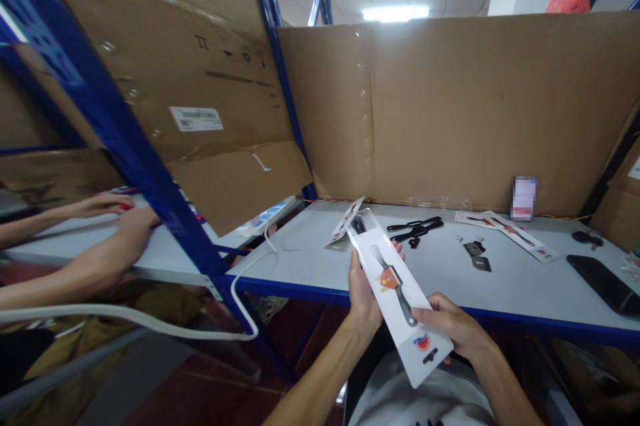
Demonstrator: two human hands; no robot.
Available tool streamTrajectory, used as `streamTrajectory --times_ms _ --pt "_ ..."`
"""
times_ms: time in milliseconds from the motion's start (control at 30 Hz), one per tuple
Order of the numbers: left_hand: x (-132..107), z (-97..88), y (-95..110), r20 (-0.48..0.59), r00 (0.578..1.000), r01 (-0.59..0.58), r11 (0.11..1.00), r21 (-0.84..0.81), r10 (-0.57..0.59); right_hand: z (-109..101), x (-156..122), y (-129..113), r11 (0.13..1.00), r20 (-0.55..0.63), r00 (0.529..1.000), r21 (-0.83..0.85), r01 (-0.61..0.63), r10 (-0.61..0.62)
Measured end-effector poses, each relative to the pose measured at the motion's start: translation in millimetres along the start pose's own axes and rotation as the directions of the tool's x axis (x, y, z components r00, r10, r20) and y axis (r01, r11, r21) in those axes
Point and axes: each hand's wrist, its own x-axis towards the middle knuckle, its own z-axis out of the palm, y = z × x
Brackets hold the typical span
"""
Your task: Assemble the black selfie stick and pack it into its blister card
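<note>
I hold a long white packaging card [400,296] with a printed knife-like tool on it, tilted above the front edge of the grey table [310,259]. My left hand [361,296] grips its left edge from behind, thumb on the front. My right hand [456,327] is closed on the card's lower right edge. A clear blister part [357,223] sits at the card's far end. Black handle pieces [415,229] lie on the table just beyond.
More printed cards [520,236], a small metal blade part [477,257] and a black phone [605,283] lie to the right. Cardboard walls [450,113] enclose the back. A blue rack post [150,173] and white cable [125,316] stand left, beside another person's arms [90,246].
</note>
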Motion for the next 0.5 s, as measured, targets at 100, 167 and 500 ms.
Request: streamTrajectory --times_ms 100,167,500 --pt "0.8 4.7 17.2 -0.049 0.991 -0.125 0.992 -0.026 0.124 0.9 -0.9 3.0 1.000 0.126 0.992 -0.005 0.015 -0.014" --pt "0.5 7.1 23.3 -0.088 0.977 -0.196 0.980 -0.031 0.192 -0.3 -0.4 4.0 0.999 0.183 0.982 0.007 0.053 -0.053" --pt "-3.4 7.3 16.6 -0.106 0.990 -0.097 0.994 -0.050 0.091 -6.8 1.9 9.1 0.972 0.251 0.941 0.106 0.208 -0.229"
